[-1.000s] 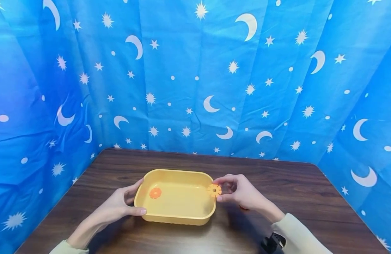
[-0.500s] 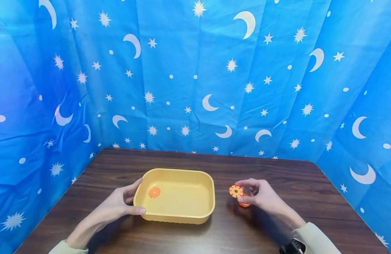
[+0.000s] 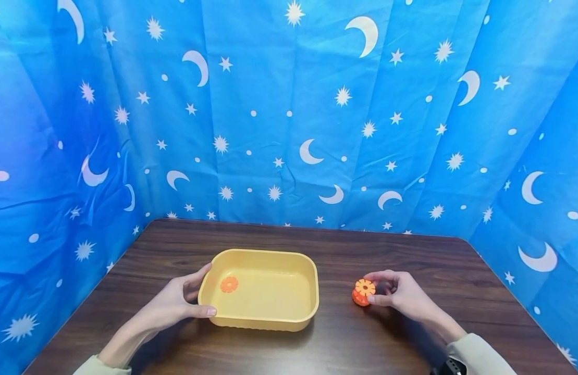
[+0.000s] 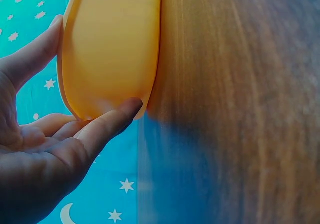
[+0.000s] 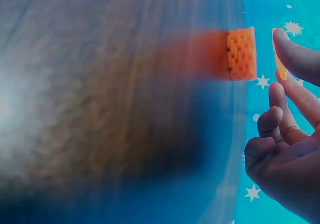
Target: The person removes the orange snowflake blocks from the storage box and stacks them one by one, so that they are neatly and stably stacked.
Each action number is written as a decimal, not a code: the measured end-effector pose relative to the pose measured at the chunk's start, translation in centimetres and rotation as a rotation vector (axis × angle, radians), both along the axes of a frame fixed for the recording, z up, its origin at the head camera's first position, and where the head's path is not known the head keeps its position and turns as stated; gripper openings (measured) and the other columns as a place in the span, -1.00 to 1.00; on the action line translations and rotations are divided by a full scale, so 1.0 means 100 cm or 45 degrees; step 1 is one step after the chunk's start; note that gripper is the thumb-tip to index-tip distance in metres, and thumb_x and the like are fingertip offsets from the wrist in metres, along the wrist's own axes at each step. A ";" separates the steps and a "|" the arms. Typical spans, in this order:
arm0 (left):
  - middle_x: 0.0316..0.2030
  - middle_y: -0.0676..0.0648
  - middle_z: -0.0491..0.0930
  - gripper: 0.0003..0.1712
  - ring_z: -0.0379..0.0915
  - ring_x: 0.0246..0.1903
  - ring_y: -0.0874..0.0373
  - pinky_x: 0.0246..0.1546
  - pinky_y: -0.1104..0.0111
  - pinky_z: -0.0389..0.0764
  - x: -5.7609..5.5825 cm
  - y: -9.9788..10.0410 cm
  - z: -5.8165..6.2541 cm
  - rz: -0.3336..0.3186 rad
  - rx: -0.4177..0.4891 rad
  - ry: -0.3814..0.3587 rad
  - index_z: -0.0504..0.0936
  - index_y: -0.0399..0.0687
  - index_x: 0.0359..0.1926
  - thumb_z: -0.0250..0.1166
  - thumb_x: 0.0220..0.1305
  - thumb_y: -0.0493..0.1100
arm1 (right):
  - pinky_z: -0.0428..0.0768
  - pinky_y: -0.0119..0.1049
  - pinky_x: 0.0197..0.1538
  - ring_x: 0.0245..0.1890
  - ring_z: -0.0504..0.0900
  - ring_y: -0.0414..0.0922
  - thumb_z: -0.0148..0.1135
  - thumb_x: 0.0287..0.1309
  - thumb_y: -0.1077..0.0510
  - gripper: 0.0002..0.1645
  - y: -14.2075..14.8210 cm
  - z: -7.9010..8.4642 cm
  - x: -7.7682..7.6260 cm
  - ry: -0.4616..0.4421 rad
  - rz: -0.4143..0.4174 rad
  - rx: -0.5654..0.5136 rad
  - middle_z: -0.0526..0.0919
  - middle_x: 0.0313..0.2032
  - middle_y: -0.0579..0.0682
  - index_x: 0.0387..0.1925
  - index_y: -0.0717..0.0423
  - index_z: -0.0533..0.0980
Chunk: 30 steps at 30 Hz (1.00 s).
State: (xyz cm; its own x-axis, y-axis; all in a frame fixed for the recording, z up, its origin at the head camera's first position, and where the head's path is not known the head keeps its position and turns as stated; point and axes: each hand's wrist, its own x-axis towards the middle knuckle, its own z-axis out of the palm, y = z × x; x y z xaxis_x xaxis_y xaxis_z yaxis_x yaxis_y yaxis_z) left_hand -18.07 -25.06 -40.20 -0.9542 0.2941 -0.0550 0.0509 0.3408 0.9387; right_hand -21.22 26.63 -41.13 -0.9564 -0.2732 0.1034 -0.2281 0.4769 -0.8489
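My left hand (image 3: 176,299) grips the left end of a yellow rectangular tray (image 3: 274,297), thumb at the near corner and fingers at the far one. Inside the tray, towards the left, lies an orange flower-shaped disc (image 3: 229,284). To the tray's right, my right hand (image 3: 406,296) pinches a lighter orange notched disc (image 3: 365,287) with a hole in its middle. Below that disc stands a short stack of orange discs (image 3: 360,299) on the table. In the right wrist view a gap shows between the held disc (image 5: 281,67) and the stack (image 5: 242,54).
The dark wood-grain table (image 3: 251,351) carries the tray and the stack. A blue curtain (image 3: 270,104) with white moons and stars surrounds its back and sides. A black band (image 3: 450,367) sits on the right wrist.
My right hand has carried the light orange disc from the tray's right rim rightwards, over the stack of discs. The left hand and the tray stay where they were.
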 end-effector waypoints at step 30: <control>0.54 -0.45 0.15 0.25 0.36 0.37 -0.40 0.19 0.01 0.62 -0.001 -0.002 -0.002 -0.009 0.029 0.000 0.09 -0.17 0.67 0.66 0.11 -0.15 | 0.47 -0.31 -0.45 -0.45 0.46 -0.04 0.61 0.09 0.25 -0.47 0.004 -0.016 -0.003 0.013 0.054 0.053 0.62 -0.09 0.14 0.10 0.31 0.67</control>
